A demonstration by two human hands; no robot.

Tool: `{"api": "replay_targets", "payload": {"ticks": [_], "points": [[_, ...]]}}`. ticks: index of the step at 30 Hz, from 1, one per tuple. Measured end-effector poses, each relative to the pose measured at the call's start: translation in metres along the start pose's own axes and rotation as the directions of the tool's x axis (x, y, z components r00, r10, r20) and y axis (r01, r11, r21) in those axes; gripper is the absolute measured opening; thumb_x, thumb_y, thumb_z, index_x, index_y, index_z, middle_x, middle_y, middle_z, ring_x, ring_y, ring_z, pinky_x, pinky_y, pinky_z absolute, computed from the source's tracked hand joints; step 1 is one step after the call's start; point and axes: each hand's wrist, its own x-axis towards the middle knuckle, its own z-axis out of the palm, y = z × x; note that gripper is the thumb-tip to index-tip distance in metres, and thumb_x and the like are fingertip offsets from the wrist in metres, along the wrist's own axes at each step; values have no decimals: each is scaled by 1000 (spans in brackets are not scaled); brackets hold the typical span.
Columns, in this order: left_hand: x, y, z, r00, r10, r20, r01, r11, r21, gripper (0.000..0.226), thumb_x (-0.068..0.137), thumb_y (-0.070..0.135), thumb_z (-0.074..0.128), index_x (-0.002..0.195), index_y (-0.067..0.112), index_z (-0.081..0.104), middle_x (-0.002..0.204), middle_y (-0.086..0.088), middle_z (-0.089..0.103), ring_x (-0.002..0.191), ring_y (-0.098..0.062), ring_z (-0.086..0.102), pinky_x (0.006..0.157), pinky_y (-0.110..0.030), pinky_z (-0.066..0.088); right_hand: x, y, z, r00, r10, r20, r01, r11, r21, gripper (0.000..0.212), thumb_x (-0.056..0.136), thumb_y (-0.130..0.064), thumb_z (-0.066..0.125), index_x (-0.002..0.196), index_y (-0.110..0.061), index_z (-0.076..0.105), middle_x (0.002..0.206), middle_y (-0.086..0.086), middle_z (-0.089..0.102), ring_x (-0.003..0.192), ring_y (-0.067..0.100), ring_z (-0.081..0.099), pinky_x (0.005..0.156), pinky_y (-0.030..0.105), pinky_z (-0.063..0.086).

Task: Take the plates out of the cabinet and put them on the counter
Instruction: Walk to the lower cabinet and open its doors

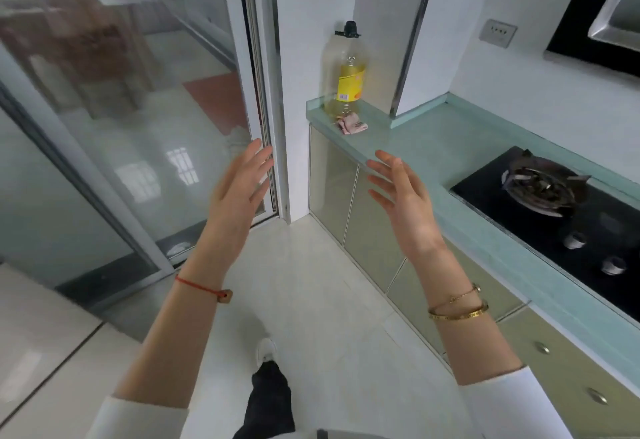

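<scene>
my hands are both empty, fingers spread: left hand (239, 189) by the glass door (138, 109), right hand (401, 196) at the front edge of the counter (433, 140). cabinet (332, 189) under it, doors closed; can't tell what's behind the tinted fronts.

Pale green counter (433, 147) beyond right hand (403, 203); yellow-labelled bottle (344, 75) (black cap); red cord (194, 284) on left wrist.

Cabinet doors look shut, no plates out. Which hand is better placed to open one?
Right, probably. The right hand is open, empty, and sits in front of the cabinet doors under the counter; the left hand, also open, is across by the glass door.
</scene>
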Motion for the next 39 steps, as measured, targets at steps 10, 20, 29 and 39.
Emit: {"api": "replay_targets", "payload": {"ticks": [10, 20, 29, 39], "points": [[214, -1, -39, 984, -106, 145, 95, 992, 84, 45, 95, 35, 53, 139, 26, 52, 137, 12, 62, 128, -2, 56, 114, -31, 39, 169, 16, 79, 981, -10, -196, 17, 999, 31, 35, 104, -35, 40, 127, -19, 61, 126, 2, 66, 115, 18, 62, 105, 38, 47], [364, -39, -32, 926, -262, 270, 236, 964, 125, 39, 98, 31, 52, 137, 30, 54, 137, 12, 62, 128, -3, 57, 116, -36, 38, 278, 33, 94, 927, 26, -375, -12, 999, 39, 36, 104, -34, 40, 129, -18, 60, 128, 5, 65, 120, 21, 60, 107, 41, 47], [463, -68, -5, 889, -312, 335, 288, 950, 123, 37, 102, 27, 49, 139, 28, 53, 132, 13, 65, 123, -1, 60, 116, -34, 38, 373, 41, 87, 899, -1, -437, 8, 1000, 13, 34, 103, -36, 41, 126, -21, 62, 125, 2, 67, 120, 21, 60, 107, 42, 47], [523, -94, -4, 812, -385, 439, 348, 923, 164, 36, 102, 24, 47, 137, 24, 56, 127, 8, 69, 121, -5, 63, 111, -32, 42, 406, 62, 104, 825, 24, -565, -36, 999, -11, 37, 105, -32, 38, 132, -15, 58, 127, 4, 65, 121, 22, 59, 108, 43, 45]]}}
